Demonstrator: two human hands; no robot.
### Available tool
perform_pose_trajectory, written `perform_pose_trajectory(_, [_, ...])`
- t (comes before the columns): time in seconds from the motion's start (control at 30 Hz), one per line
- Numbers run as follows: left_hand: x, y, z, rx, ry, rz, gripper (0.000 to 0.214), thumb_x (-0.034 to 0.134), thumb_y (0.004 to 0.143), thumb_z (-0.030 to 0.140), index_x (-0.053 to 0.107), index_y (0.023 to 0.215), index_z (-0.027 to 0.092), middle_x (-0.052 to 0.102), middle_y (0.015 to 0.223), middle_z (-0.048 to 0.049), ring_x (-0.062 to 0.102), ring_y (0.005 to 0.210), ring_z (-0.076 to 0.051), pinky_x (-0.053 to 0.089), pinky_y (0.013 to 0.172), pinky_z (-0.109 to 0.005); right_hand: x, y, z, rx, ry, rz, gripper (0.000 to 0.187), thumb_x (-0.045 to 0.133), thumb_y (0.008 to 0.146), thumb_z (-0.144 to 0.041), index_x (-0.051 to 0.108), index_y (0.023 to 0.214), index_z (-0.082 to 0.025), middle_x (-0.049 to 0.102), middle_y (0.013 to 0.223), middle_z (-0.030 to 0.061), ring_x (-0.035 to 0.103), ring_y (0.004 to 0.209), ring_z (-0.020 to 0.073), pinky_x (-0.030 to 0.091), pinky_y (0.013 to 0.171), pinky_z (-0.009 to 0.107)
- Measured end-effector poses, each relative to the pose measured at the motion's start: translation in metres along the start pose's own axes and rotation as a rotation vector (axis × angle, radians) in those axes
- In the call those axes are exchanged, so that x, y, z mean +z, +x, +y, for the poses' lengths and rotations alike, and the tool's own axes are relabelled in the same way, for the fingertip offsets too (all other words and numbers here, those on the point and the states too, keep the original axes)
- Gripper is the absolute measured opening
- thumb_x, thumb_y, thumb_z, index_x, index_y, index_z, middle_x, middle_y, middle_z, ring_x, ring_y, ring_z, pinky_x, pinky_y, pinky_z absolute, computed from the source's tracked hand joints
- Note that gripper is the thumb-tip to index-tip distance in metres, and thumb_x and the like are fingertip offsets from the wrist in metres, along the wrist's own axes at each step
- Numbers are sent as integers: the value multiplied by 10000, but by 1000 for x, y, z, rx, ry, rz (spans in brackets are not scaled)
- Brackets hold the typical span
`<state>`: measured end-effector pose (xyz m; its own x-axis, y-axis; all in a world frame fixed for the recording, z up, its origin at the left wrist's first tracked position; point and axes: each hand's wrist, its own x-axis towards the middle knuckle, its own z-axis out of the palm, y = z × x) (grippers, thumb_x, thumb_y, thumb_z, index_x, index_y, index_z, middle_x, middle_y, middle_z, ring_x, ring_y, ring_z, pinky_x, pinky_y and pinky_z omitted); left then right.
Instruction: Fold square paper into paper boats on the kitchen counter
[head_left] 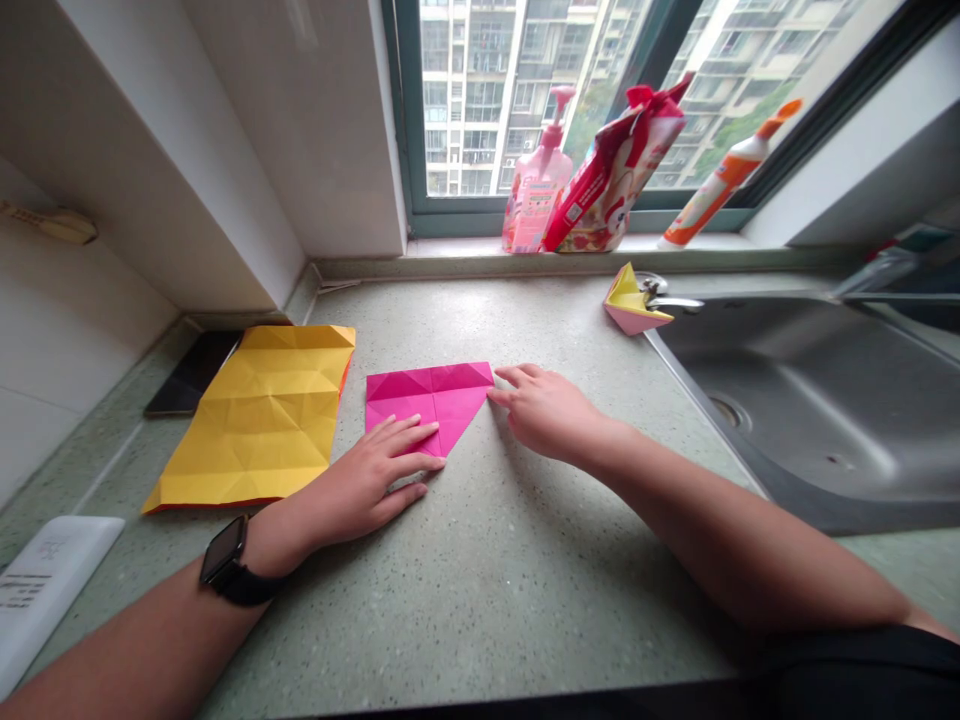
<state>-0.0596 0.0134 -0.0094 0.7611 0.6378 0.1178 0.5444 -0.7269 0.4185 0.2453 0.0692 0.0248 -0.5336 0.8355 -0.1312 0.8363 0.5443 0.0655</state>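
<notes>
A pink sheet of paper (431, 398), partly folded with its lower right corner turned in, lies flat on the grey-green counter (487, 580). My left hand (371, 480) presses flat on the sheet's lower left part, fingers spread. Fingertips of my right hand (544, 410) touch the sheet's right corner. A black watch (225, 565) is on my left wrist. Neither hand grips anything.
A creased yellow sheet (262, 415) lies left of the pink one, with a dark phone (193, 372) beyond it. A folded yellow-pink paper shape (632, 303) sits by the steel sink (810, 400). A pink pump bottle (536, 185), a red pouch (615, 170) and an orange-capped bottle (724, 180) stand on the sill. A white device (45, 585) is at the lower left.
</notes>
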Motion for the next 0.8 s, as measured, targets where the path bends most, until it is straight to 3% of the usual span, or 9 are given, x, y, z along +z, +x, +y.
perform_pose_trajectory(0.23, [3,-1,-2,-9,-5,0,348,628,1099,330,726,1434,319,509,1709,-85,445,1601,-357,421,1289,-644,-2,-10,-17,-196,72,38,455,572,985,-146,781,1385,-203,627,1587,162,561,1442,363,485,1146,509])
perform_pose_trajectory(0.4, [3,-1,-3,-7,21,0,354,617,1108,358,720,1445,328,523,1697,-85,464,1587,-353,427,1287,-637,3,-14,-32,-307,148,55,424,559,1003,-123,800,1342,-201,698,1479,160,644,1308,315,497,1129,491])
perform_pose_trajectory(0.53, [2,-3,-4,13,52,30,387,599,1114,369,682,1487,311,576,1651,-85,505,1555,-333,438,1288,-609,6,-13,-36,-398,201,15,489,570,1002,-114,753,1438,-235,684,1497,166,668,1285,311,518,1113,496])
perform_pose_trajectory(0.67, [-6,-5,-9,-17,129,97,462,625,1093,389,621,1533,249,634,1586,-117,561,1498,-335,445,1278,-620,6,-11,-33,-409,243,-16,509,594,991,-109,743,1456,-252,683,1514,158,672,1313,313,522,1129,505])
perform_pose_trajectory(0.8, [-19,-7,-14,13,177,133,352,595,1092,317,687,1416,217,729,1445,-114,669,1356,-297,496,1241,-572,3,-10,-31,-409,266,-8,506,604,970,-74,763,1424,-231,713,1489,147,669,1349,296,517,1154,490])
